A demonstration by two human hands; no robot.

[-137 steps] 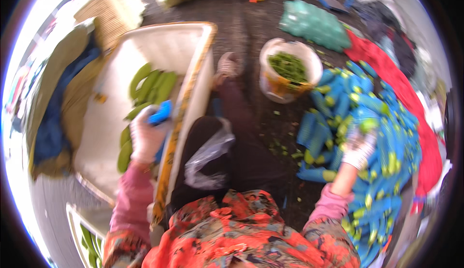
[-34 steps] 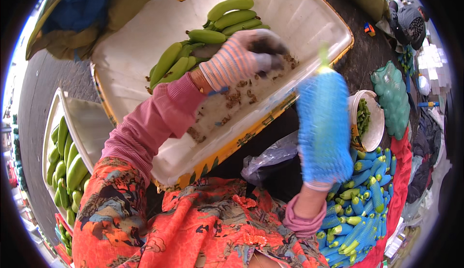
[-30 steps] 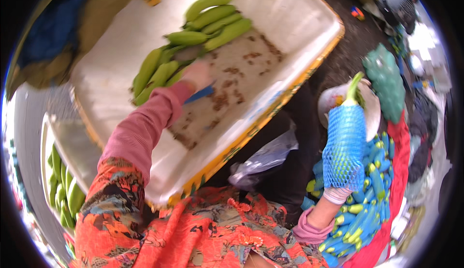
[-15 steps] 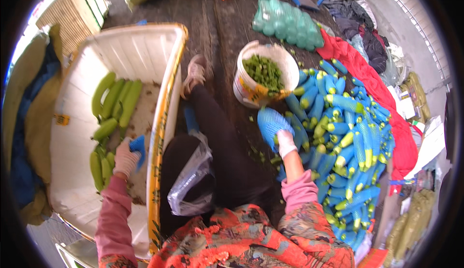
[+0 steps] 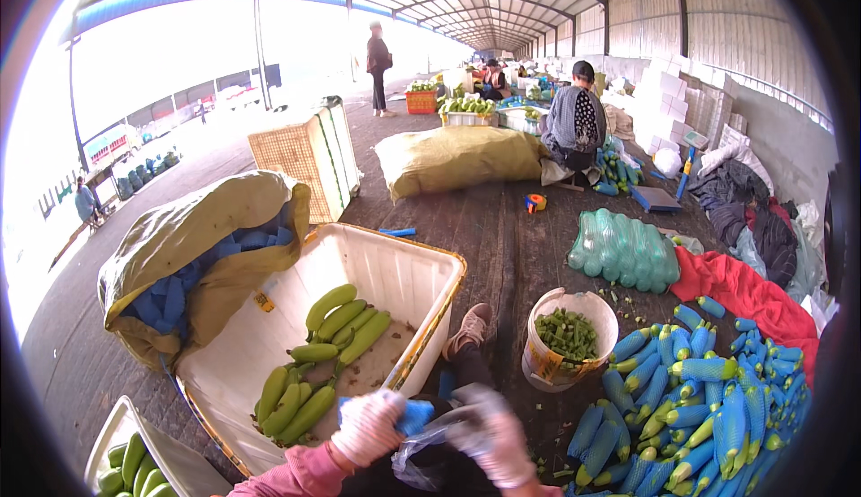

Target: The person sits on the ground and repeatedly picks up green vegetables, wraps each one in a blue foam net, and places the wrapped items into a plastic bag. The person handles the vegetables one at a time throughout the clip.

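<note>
My gloved left hand [image 5: 369,427] is closed around a blue net sleeve [image 5: 414,417], above my lap by the near corner of a white tub [image 5: 439,273]. My gloved right hand [image 5: 500,448], smeared by motion, is beside it at a clear plastic bag [image 5: 417,461]; its grip is unclear. Inside the tub lie several long green squash [image 5: 300,407]. To the right, a big heap of squash in blue net sleeves [image 5: 708,407] spreads over the dark ground. Between my leg and the heap stands a white bucket [image 5: 603,309] of chopped green pieces [image 5: 567,334].
An olive sack [image 5: 224,205] of blue sleeves stands left of the tub; another tub [image 5: 170,443] with squash is lower left. Farther ahead lie a full yellowish sack [image 5: 462,158], green-netted bundle [image 5: 621,250] and red cloth [image 5: 744,286]. A person [image 5: 577,120] sits working beyond.
The view has tilted up, showing the shed. My left hand has left the squash in the tub with the blue sleeve. My right hand has moved from the heap to the plastic bag.
</note>
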